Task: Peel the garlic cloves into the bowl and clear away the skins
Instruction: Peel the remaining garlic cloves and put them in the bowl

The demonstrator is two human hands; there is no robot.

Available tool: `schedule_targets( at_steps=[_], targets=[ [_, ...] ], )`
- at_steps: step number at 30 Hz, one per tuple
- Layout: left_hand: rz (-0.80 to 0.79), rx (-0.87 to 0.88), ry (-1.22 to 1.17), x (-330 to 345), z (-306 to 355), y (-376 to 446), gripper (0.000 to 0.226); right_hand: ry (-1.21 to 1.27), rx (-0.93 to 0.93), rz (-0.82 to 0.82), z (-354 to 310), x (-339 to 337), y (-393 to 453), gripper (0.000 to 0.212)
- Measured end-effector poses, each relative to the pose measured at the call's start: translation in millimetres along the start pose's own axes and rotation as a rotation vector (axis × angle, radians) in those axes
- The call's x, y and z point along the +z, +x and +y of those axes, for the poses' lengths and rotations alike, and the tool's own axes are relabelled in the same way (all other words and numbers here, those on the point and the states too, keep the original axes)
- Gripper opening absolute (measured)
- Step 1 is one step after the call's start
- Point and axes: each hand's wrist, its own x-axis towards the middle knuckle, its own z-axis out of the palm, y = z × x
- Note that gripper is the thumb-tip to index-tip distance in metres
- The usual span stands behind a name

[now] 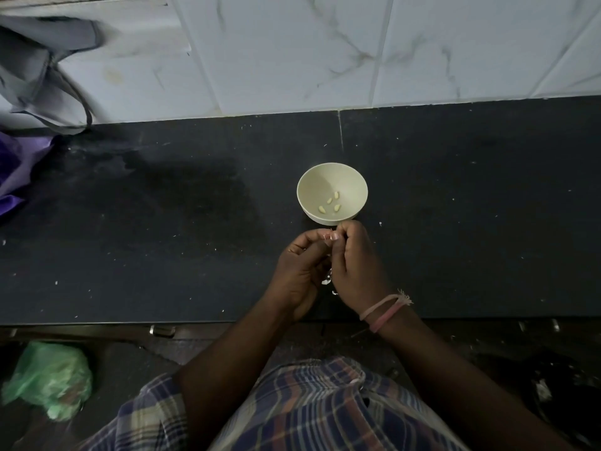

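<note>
A small cream bowl (332, 177) stands on the black counter (162, 222), with several peeled garlic cloves (329, 204) lying in its bottom. Just in front of the bowl, my left hand (300, 271) and my right hand (356, 265) meet fingertip to fingertip. Between them they pinch a garlic clove (429, 236)... with pinkish-white skin. Bits of white garlic skin (327, 281) lie on the counter beneath my hands.
White flecks of skin are scattered over the counter. A grey bag (39, 76) and purple plastic (16, 170) lie at the far left against the tiled wall. A green plastic bag (48, 379) sits on the floor at lower left. The counter's front edge runs below my wrists.
</note>
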Motion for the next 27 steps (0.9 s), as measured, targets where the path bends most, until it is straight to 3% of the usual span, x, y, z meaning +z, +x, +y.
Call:
schedule_targets(
  at_steps=[11,16,20,25,27],
  targets=[
    [-0.035,-0.037,-0.026,-6,-6,3,0.041,0.044,0.038,0.038,-1,-1,-1,0.016],
    [0.044,-0.051,-0.185,-7,-3,5,0.013,0.260,0.187,0.109,-7,-3,-1,0.011],
    [0.075,-0.042,-0.249,-5,-3,4,0.011,0.400,0.270,0.192,-7,-11,5,0.009],
    [0.126,-0.038,-0.257,-4,-2,5,0.009,0.288,0.213,0.200,3,-13,4,0.021],
    [0.134,-0.034,-0.256,-4,-2,6,0.008,0.171,0.186,0.078,6,-13,3,0.036]
  ],
)
